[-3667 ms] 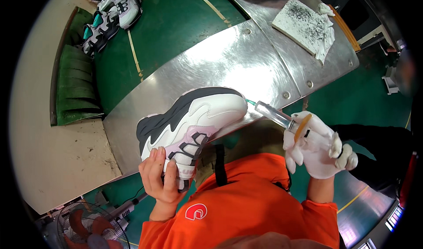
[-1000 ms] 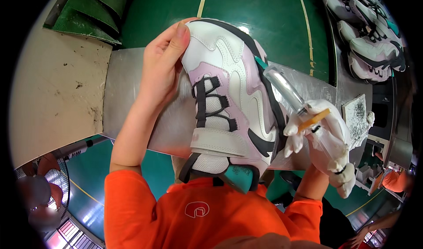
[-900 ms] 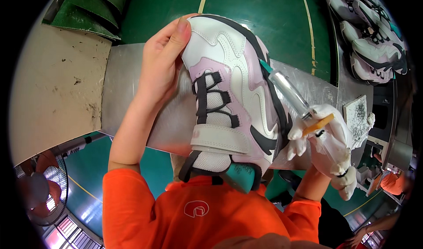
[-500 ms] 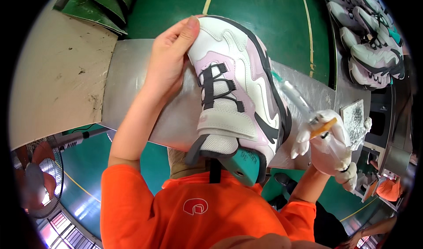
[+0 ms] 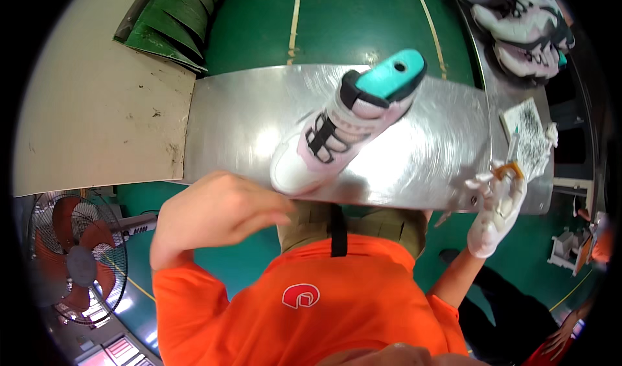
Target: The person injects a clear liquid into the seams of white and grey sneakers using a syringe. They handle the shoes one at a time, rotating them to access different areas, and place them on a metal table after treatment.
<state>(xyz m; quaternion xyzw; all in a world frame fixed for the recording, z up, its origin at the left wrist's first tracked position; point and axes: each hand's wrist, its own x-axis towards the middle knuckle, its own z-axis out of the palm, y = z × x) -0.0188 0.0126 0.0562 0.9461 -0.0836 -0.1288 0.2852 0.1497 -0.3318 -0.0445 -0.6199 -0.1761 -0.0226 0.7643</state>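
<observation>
Sneaker (image 5: 353,123) on the metal surface (image 5: 447,152), toe angled toward nearer left hand (image 5: 220,210), just beyond its fingers: blurred, can't tell spread or pressed. Gloved right hand (image 5: 497,214), farther, fingers gripping syringe (image 5: 513,151).

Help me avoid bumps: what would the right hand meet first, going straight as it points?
Likely the white block; the syringe in the right hand overlaps it in view, depth unclear.

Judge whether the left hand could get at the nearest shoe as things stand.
Probably yes: the left hand, blurred but seemingly empty, is close to the shoe, with nothing visible between them. The right hand, holding the syringe, is off to the right, out of the way.
</observation>
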